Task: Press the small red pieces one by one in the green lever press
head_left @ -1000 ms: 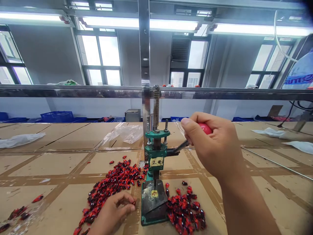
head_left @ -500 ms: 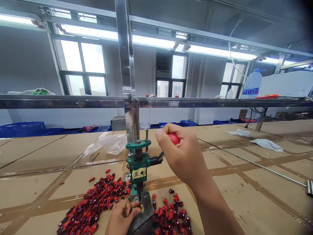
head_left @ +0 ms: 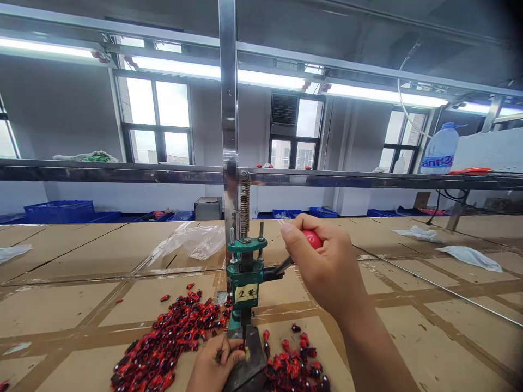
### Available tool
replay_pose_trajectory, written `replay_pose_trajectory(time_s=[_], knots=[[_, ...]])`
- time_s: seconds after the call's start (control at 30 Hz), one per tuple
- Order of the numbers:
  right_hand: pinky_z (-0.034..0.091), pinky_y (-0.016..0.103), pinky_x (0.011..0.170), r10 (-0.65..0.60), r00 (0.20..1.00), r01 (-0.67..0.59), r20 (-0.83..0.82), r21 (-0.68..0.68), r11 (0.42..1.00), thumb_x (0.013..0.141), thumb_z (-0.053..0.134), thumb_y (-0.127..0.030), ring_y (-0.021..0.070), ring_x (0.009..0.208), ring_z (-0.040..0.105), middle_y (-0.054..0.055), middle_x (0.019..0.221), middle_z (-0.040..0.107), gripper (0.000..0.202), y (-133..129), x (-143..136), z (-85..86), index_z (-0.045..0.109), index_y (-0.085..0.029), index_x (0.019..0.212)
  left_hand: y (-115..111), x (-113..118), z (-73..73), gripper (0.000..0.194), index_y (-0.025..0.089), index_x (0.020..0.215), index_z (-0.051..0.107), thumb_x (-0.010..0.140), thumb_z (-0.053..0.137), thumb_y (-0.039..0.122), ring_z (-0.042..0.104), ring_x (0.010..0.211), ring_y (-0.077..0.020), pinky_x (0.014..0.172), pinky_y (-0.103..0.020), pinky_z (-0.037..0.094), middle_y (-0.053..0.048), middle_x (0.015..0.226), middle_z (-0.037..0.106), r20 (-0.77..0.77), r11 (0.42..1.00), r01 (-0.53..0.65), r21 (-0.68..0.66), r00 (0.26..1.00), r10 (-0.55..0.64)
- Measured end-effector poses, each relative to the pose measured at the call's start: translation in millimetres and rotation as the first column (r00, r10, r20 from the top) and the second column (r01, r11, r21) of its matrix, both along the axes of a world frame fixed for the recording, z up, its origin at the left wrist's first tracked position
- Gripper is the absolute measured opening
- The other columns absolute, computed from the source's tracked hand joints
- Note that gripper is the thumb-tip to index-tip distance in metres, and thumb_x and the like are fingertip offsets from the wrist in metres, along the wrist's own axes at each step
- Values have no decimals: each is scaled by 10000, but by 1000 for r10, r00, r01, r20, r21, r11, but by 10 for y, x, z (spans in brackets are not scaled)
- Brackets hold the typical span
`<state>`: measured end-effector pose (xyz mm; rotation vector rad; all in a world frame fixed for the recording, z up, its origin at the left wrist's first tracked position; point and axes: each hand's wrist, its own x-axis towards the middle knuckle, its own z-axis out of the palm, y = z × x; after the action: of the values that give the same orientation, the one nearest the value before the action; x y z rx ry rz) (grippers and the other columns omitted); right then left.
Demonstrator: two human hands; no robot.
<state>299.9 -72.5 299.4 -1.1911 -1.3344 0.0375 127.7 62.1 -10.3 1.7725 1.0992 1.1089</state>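
A green hand press (head_left: 245, 272) with a tall spring and a "2 #" label stands in front of me. My right hand (head_left: 327, 261) is closed around the red ball knob (head_left: 312, 239) on its lever, raised to the right of the press. Down at the dark metal base (head_left: 249, 367), my left hand (head_left: 216, 359) pinches a small red part (head_left: 242, 347) under the thin punch pin. My fingers cover most of that part. Left of the press lies a large pile of red and black pieces (head_left: 163, 337); a smaller pile (head_left: 292, 367) lies to its right.
Cardboard sheets joined with brown tape cover the bench (head_left: 65, 310). Behind the press rise a metal post (head_left: 229, 109) and a rail (head_left: 163, 173). Clear plastic film (head_left: 200, 239) lies behind at left, and a thin metal rod (head_left: 433, 280) at right. A large bottle (head_left: 441, 149) stands on the rail.
The camera has turned slightly left, shifting the scene rightward. My right hand and the knob are a little lower and farther out from the press. My left hand stays at the base.
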Motion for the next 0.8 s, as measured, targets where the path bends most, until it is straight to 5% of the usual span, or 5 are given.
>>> replay_pose_trajectory(time_s=[0.3,0.8], knots=[[324,247,524,5,1000,-5,-16,-5,1000,925,573,-392,89,536,392,-52,559,454,376,6,-8,9,478,-199,616,92,-87,-2,463,257,575,408,789,717,528,754,1013,-275,844,-330,549,-30,820,794,-82,985,170,41,983,-166],[278,305,512,-45,998,47,37,-72,996,903,542,-352,102,540,386,-33,554,467,377,395,126,267,456,-201,569,137,-31,-252,525,246,555,492,769,732,660,774,904,-278,815,-348,559,-44,778,796,35,972,113,204,992,-123]])
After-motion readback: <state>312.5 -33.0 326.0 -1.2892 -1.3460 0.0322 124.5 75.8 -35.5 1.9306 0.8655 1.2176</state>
